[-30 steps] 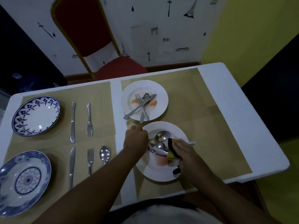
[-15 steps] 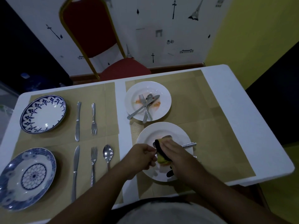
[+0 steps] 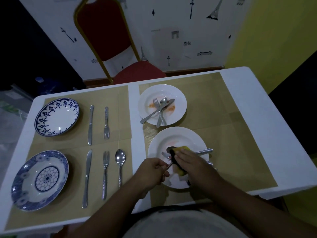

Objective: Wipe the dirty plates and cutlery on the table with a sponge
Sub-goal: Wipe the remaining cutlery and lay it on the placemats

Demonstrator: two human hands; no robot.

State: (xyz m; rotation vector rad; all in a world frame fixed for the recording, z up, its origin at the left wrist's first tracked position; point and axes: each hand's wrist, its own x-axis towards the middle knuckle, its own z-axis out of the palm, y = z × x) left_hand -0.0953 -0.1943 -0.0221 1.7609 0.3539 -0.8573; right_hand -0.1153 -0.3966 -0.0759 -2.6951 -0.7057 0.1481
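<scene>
A white plate (image 3: 171, 138) with faint orange smears lies near the table's front edge. My right hand (image 3: 190, 160) presses a yellow-and-black sponge (image 3: 183, 148) down on a spoon whose bowl (image 3: 170, 149) peeks out beside it. My left hand (image 3: 152, 172) grips that spoon's handle (image 3: 167, 169) over the plate's left rim. More cutlery handles (image 3: 205, 151) stick out to the right under my right hand. Behind, a second white plate (image 3: 180, 102) with orange stains carries a fork, spoon and knife (image 3: 160, 109).
On the left mats sit two blue-patterned plates (image 3: 57, 116) (image 3: 40, 180), with knives (image 3: 90, 125) (image 3: 86, 177), forks (image 3: 106, 122) (image 3: 105, 174) and a spoon (image 3: 120, 166) laid beside them. A red chair (image 3: 137, 73) stands behind the white table (image 3: 248, 107).
My left hand drew back toward me with the spoon handle. My right hand pushed the sponge forward along the spoon, toward its bowl.
</scene>
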